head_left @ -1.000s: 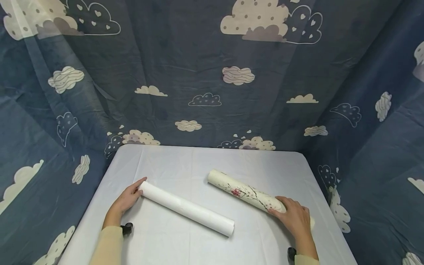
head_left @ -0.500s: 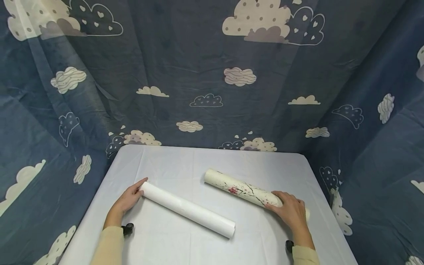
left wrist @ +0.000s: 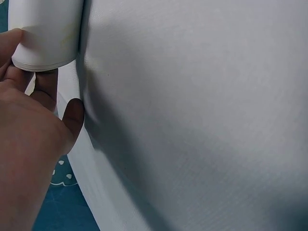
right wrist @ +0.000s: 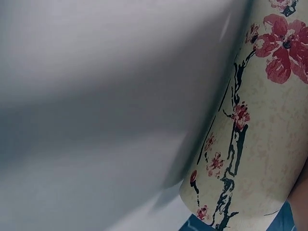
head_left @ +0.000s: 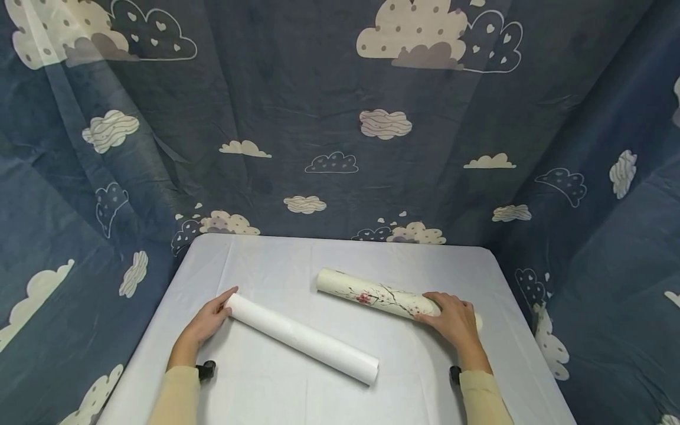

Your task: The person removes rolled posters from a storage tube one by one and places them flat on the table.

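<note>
A plain white roll (head_left: 305, 339) lies slantwise on the table. My left hand (head_left: 204, 321) holds its far left end, with the thumb on the near side and fingers around the end. In the left wrist view, the thumb (left wrist: 9, 42) touches the roll near its rim. To the right lies a cream roll printed with red blossoms and dark branches (head_left: 366, 293). My right hand (head_left: 454, 319) grips it near its right end, thumb in front and fingers over the top. The right wrist view shows the blossom print close up, with little of the hand visible.
The white cloth-covered table (head_left: 265, 389) has its far edge against a dark blue curtain (head_left: 329, 88) with cloud prints. More curtain hangs along the left and right sides. A dark wrist device (head_left: 206, 370) sits beside the left wrist.
My right hand has moved left and away from me with the blossom roll, which now lies less steeply slanted. My left hand and the white roll have stayed almost in place.
</note>
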A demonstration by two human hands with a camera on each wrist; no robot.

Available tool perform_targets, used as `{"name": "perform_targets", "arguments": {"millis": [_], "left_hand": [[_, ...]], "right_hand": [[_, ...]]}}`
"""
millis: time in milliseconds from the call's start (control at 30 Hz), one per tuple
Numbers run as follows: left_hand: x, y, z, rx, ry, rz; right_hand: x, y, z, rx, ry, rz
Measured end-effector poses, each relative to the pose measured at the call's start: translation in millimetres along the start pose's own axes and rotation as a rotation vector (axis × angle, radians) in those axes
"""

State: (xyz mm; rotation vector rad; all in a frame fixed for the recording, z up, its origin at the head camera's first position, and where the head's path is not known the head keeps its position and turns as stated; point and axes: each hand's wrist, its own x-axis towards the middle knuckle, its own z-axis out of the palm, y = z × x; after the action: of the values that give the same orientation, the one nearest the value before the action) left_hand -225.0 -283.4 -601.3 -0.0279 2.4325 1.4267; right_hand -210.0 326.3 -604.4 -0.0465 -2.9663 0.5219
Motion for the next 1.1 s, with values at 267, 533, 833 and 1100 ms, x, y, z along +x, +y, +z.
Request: {"name": "perform_targets", "arguments": {"millis": [267,533,833,1100], "left_hand": [[-0.8,-2.8,1.1,-0.018,0.007,0.008],[0.4,-5.5,1.1,-0.029,-0.005,0.009],[1.0,-6.2,0.2,-0.025,-0.003,0.028],[2.2,-7.5,0.0,-0.038,0.007,0.027]], "right_hand": [[22,-9,6.3,0.021,-0.014,-0.016],[39,-17,9.9,0.018,-0.046,-0.033],[60,-33,13.9,0.015,-0.073,-0.082],[78,-45,16.2,-0.005,-0.086,-0.115]]}}
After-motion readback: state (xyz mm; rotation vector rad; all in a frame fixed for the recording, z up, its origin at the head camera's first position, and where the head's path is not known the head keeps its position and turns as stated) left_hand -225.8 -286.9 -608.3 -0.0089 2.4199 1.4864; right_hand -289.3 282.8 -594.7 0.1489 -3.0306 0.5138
